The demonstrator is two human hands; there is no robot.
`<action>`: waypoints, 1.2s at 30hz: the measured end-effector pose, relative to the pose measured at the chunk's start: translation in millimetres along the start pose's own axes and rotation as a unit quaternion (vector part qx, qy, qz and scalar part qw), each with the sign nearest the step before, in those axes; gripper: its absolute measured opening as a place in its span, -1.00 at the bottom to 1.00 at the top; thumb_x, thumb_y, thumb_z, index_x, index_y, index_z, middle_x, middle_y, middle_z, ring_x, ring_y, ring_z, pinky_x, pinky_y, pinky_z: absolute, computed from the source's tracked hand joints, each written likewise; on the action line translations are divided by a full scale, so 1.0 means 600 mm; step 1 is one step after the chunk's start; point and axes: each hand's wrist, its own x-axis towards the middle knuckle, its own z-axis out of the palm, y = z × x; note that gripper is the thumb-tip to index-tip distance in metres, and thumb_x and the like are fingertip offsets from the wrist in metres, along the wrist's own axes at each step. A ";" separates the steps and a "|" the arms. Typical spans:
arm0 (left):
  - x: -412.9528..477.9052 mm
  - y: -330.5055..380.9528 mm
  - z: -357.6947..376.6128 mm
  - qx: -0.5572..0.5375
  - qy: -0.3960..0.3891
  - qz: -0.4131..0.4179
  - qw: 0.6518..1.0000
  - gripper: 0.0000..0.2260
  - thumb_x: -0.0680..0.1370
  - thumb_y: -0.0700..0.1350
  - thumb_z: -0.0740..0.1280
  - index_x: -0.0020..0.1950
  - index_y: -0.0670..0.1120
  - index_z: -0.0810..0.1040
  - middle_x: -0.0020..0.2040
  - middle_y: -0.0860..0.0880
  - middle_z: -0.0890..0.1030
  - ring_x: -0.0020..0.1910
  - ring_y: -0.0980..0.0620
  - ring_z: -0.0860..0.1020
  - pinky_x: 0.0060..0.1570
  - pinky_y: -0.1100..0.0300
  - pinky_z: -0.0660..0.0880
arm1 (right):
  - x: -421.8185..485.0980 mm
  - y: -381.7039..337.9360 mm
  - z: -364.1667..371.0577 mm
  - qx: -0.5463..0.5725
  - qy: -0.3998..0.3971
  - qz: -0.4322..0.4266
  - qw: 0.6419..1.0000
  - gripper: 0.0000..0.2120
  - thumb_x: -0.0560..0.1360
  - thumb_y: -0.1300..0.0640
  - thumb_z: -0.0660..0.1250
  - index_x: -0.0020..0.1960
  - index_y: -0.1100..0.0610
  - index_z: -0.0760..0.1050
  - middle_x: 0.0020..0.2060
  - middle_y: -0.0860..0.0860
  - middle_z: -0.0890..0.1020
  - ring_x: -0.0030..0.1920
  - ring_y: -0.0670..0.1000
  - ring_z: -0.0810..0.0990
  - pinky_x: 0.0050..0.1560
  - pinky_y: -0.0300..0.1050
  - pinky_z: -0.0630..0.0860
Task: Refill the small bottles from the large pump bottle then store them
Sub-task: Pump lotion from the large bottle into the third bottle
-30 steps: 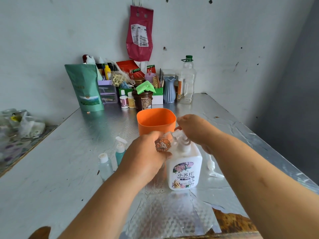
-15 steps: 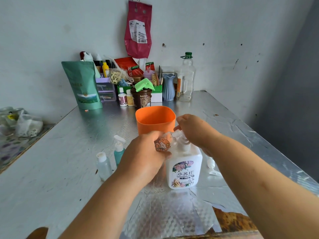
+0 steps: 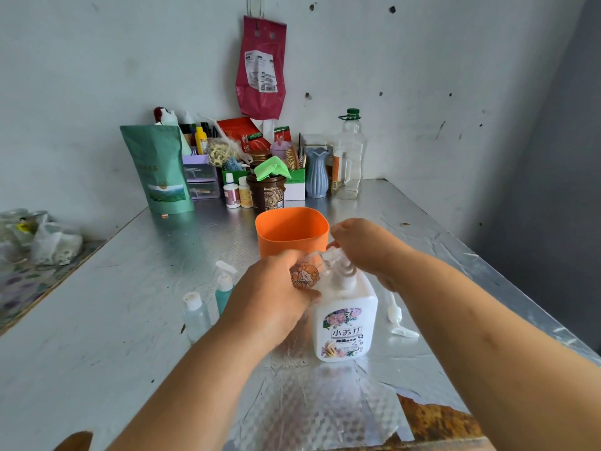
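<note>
1. Hardly anything had changed over the last second. The left hand [image 3: 276, 297] stayed where it was, fingers curled round the sticker-marked small bottle [image 3: 304, 275] and holding its mouth up under the spout.
2. The large pump bottle [image 3: 344, 323] still stood upright on the table [image 3: 97, 336], touching the left hand's knuckles.
3. The right hand [image 3: 367, 249] remained on the pump head [image 3: 335, 255], fingers bent down over it. How tightly they closed was hidden by the hand's back.
4. Judging by that, the filling of this bottle was still under way, and capping and storing had not begun.
5. Left of the hands, a clear capped bottle [image 3: 195, 315] and a teal pump bottle [image 3: 224, 289] stood close together, apparently waiting their turn.
6. The orange cup [image 3: 291, 234] stood just behind the hands and looked like the likely storage spot, with nothing between it and them.
7. A loose white pump [image 3: 397, 320] lay right of the large bottle, beneath the right forearm, where it could be knocked.
8. Clutter along the wall, from the green pouch [image 3: 159, 170] to the blue vase [image 3: 317, 174], stood well apart.
</note>
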 end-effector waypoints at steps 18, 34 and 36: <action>0.001 -0.018 0.015 -0.013 0.001 0.002 1.000 -0.62 0.45 -0.07 0.50 0.24 0.14 0.56 0.06 0.12 0.67 0.05 0.05 0.61 0.06 0.05 0.54 | 0.015 0.020 0.022 0.013 0.023 -0.019 0.999 -0.67 0.63 0.17 0.01 0.22 0.27 0.45 0.13 0.25 0.55 0.16 0.26 0.53 0.14 0.07 0.48; 0.003 -0.026 0.005 -0.020 0.001 0.003 1.000 -0.60 0.42 -0.07 0.53 0.23 0.11 0.57 0.06 0.13 0.67 0.03 0.08 0.63 0.08 0.02 0.56 | 0.017 0.009 0.006 0.025 0.015 -0.003 1.000 -0.63 0.62 0.16 0.01 0.19 0.36 0.47 0.15 0.34 0.53 0.17 0.31 0.51 0.11 0.09 0.48; 0.003 -0.027 0.005 -0.022 0.000 0.005 1.000 -0.61 0.43 -0.07 0.52 0.23 0.11 0.57 0.06 0.14 0.68 0.03 0.09 0.63 0.07 0.03 0.56 | 0.018 0.010 0.006 0.023 0.015 -0.004 1.000 -0.63 0.62 0.17 0.00 0.20 0.36 0.47 0.14 0.33 0.53 0.17 0.31 0.51 0.12 0.09 0.48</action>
